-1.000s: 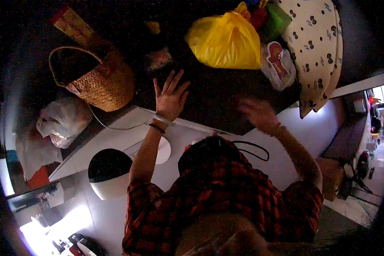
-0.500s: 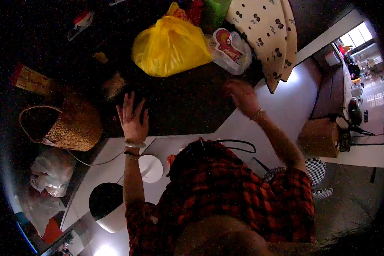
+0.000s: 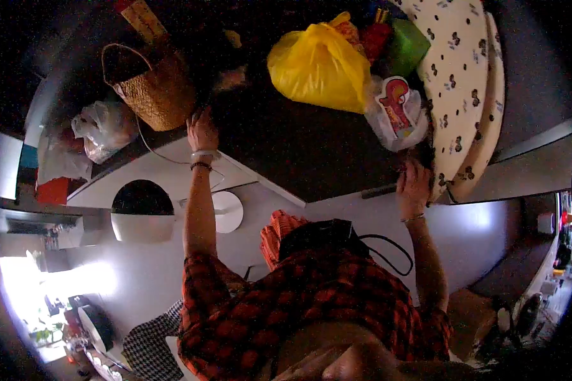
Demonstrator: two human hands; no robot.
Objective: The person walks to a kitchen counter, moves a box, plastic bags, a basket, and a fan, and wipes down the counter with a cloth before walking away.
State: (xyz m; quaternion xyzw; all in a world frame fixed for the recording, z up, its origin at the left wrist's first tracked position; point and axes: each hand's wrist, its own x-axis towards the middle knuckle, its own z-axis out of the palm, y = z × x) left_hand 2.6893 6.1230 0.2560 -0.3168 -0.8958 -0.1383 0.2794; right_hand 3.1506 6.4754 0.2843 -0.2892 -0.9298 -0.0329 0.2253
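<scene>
My left hand [image 3: 203, 131] is at the dark tabletop [image 3: 292, 146], just right of the woven basket [image 3: 162, 95], with its foreshortened fingers apart and nothing visible in them. Near the table's front edge, my right hand [image 3: 414, 187] is open, its fingers slightly bent and partly in shadow. It lies below a clear bag with a red cartoon print [image 3: 397, 114] and left of a cream patterned cloth-like item [image 3: 454, 82]. A knotted yellow plastic bag [image 3: 318, 66] rests farther back, between the two hands.
Clear plastic bags [image 3: 105, 130] lie left of the basket. A green item [image 3: 407, 47] is behind the printed bag. Below the table are a black-and-white rounded object [image 3: 143, 213], a white disc [image 3: 227, 211] and a houndstooth-patterned item [image 3: 152, 343].
The camera view has swung. My left hand has moved closer to the basket, its fingers less spread. My right hand has come down beside the patterned item at the table's edge.
</scene>
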